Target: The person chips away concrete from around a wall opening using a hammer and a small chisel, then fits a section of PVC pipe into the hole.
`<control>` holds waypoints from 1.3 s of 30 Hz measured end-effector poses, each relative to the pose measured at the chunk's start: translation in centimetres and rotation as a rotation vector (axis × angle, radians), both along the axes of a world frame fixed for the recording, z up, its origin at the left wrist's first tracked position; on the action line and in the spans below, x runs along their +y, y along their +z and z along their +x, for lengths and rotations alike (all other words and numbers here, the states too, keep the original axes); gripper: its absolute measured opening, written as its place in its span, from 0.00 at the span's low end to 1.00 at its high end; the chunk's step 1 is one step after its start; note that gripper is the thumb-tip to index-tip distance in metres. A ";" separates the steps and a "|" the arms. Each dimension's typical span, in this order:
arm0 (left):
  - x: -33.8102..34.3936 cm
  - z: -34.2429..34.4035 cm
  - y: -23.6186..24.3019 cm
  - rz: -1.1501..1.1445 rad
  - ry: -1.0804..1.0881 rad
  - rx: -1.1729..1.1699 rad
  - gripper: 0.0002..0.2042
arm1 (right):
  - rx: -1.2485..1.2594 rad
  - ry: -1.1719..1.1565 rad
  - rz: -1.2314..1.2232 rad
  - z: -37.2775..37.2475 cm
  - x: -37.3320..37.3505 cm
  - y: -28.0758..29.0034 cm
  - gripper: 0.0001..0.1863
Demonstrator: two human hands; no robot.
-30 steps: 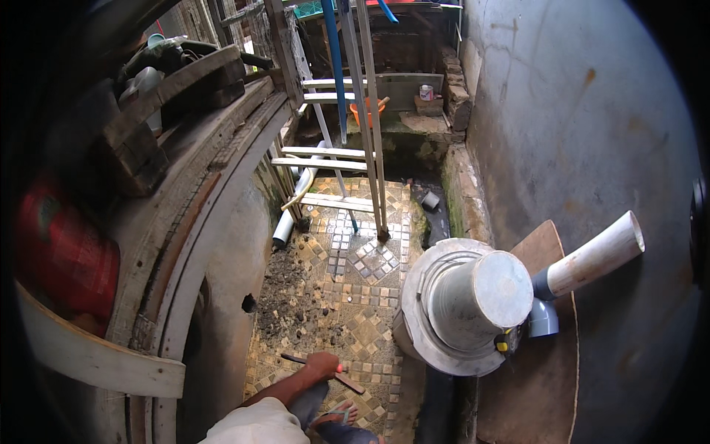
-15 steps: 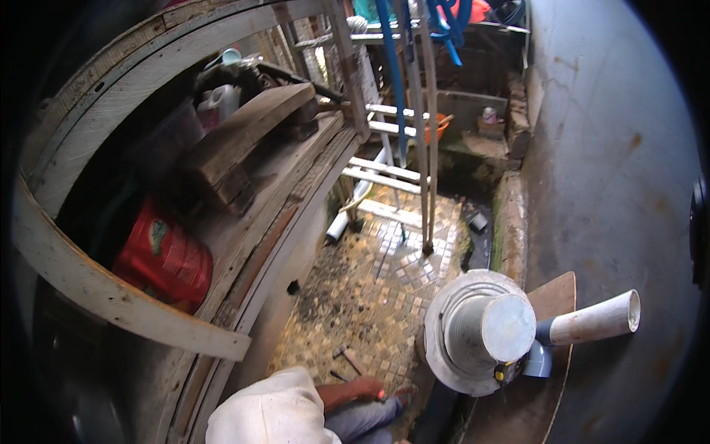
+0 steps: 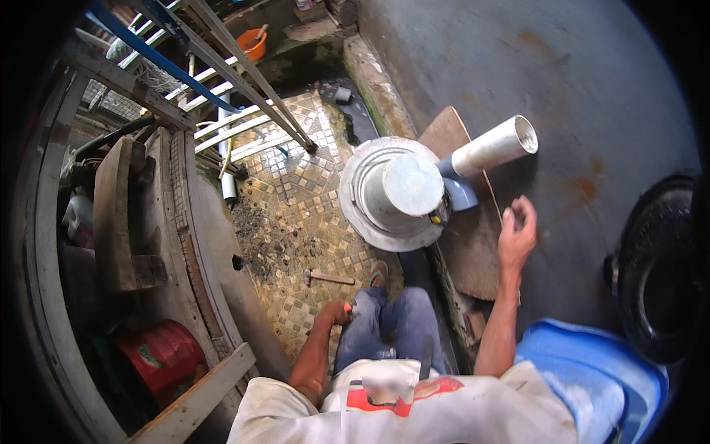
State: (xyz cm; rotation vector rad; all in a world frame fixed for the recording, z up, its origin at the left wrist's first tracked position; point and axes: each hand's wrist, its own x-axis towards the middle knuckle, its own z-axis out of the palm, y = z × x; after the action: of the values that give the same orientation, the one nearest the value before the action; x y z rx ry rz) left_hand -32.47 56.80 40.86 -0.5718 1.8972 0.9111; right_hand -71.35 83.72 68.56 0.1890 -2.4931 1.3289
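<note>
My left hand [image 3: 339, 311] is closed beside my left thigh around a small thing with an orange-red end; the rest is hidden. A hammer [image 3: 330, 278] with a wooden handle lies on the tiled floor ahead of it. My right hand [image 3: 517, 235] is raised over the brown board [image 3: 473, 255], fingers loosely curled and apart, nothing visible in them. Ahead of my knees stands a grey round pedestal [image 3: 370, 194] with a flat-topped cylinder. Next to it lie a white pipe [image 3: 494, 146], a blue-grey pipe elbow [image 3: 460, 194] and a small yellow-and-black item [image 3: 441, 212].
Wooden shelving [image 3: 174, 244] with a red container [image 3: 166, 359] runs along the left. White and blue metal bars [image 3: 251, 85] lean at the far left, near an orange bucket [image 3: 252, 46]. A blue tub [image 3: 599, 370] and a round black object [image 3: 654, 274] are at right.
My view has swung right and down, so the floor and pedestal sit further left. My right arm and hand have come into view, raised. The left hand stays by my thigh.
</note>
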 end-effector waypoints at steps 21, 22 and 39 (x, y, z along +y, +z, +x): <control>-1.8 -0.1 5.9 -0.061 0.186 0.254 0.10 | -0.731 0.306 0.304 -1.7 15.8 -21.9 0.25; -2.4 -0.1 7.0 -0.099 0.207 0.223 0.10 | -0.675 0.333 0.413 -2.3 15.6 -25.1 0.27; 11.6 16.1 6.9 -0.197 0.803 -0.204 0.21 | -0.087 0.858 0.924 -12.3 3.6 -47.3 0.23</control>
State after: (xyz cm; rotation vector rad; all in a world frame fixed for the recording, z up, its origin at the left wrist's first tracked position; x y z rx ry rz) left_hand -16.33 68.37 47.72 -1.5507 1.5735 1.1000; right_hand -83.63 87.32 21.23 1.5393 -3.0154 0.2162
